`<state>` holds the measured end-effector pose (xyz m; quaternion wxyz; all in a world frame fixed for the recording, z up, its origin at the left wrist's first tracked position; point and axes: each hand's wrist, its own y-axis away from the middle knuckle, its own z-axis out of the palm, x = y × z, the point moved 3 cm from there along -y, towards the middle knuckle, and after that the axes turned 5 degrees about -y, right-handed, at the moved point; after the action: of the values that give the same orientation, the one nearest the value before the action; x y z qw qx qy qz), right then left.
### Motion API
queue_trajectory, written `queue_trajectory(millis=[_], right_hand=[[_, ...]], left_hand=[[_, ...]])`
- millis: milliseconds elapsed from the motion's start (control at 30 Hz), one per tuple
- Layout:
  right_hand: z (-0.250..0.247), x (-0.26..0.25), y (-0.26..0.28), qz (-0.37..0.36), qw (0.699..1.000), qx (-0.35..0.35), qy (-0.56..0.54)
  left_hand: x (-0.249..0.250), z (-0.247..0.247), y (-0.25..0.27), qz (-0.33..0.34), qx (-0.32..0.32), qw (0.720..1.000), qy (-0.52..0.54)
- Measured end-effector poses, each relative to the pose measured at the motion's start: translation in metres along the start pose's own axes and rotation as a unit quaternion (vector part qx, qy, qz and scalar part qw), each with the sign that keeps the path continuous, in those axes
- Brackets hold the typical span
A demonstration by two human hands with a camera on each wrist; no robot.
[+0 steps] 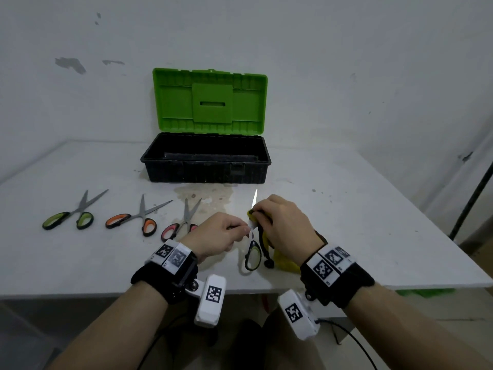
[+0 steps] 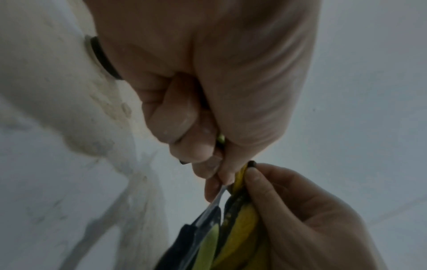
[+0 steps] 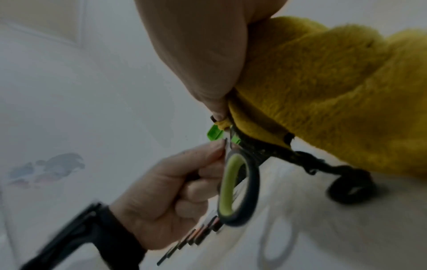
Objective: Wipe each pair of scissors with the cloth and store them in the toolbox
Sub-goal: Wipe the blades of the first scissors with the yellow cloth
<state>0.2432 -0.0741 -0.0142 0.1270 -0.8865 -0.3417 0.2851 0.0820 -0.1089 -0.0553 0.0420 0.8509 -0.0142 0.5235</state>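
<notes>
The scissors in my hands are light, stiff and hard, with slick steel blades and a sharp tip pointing away from me toward the toolbox; my left hand is curled and pinches them near the pivot, the safest hold, I think, since the handle loop hangs free below; my right hand is closed round the cloth, soft, thick and yellow, pressed against the blade just above the counter; the cloth should give grip on the steel, though I judge the edge could bite through a thin fold; three more pairs lie well apart to my left; the toolbox stands open behind, lid upright, nothing between it and my hands.
</notes>
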Motion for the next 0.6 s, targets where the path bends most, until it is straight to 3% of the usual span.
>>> queue_trajectory(millis=[167,300,433,600], right_hand=[[-0.001,0.009,-0.015,0.036,0.999,0.036,0.010],[-0.006,0.012,-0.024,0.064,0.997,0.048,0.006],[-0.005,0.003,-0.002,0.001,1.000,0.014,-0.020],[0.004,-0.004,0.010,-0.034,0.997,-0.049,0.042]], left_hand=[[0.000,0.002,-0.002,0.016,0.010,0.998,-0.066],[-0.004,0.004,-0.003,-0.008,0.013,0.999,-0.047],[-0.009,-0.002,-0.003,-0.040,0.023,0.997,0.064],[-0.003,-0.001,-0.004,-0.054,0.024,0.993,0.101]])
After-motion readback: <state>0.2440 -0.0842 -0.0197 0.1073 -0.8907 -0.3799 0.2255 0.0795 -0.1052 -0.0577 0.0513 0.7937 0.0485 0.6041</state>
